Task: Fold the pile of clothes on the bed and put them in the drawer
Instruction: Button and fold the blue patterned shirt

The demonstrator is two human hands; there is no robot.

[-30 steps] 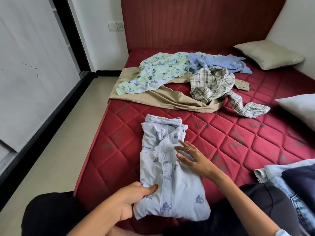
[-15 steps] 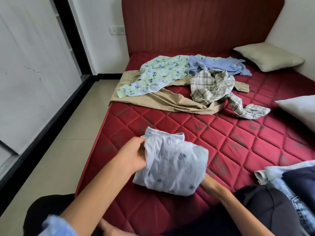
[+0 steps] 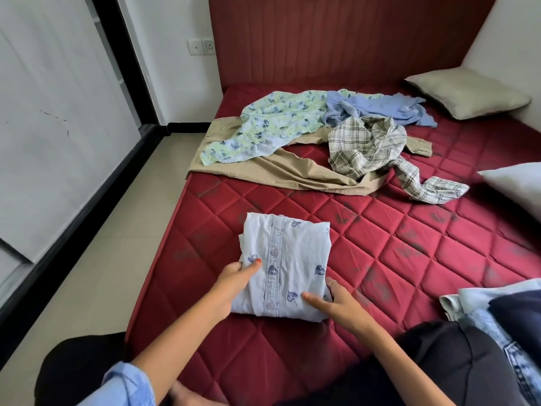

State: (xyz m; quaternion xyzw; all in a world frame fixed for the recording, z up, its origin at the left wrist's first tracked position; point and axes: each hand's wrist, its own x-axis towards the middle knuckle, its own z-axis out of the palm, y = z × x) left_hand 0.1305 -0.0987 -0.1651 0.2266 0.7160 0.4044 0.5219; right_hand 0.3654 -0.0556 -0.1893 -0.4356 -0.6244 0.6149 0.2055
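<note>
Bare red mattress [image 3: 409, 244] lies open between the folded light-blue shirt [image 3: 285, 265] and the unfolded clothes pile [image 3: 316, 142] farther up the bed. On the right, a white pillow [image 3: 518, 186] and stacked denim garments [image 3: 497, 320] crowd the edge.

The folded shirt [image 3: 285, 265] is thin, matt cloth with a stitched denim-like button strip. The bed [image 3: 409, 244] has a quilted red cover with a slight sheen. The headboard [image 3: 336, 39] looks padded and matt. The floor [image 3: 96, 273] is smooth, slightly glossy tile.

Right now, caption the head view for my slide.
Both hands, left and right, hold a folded leaf-print shirt on the red mattress.
</note>
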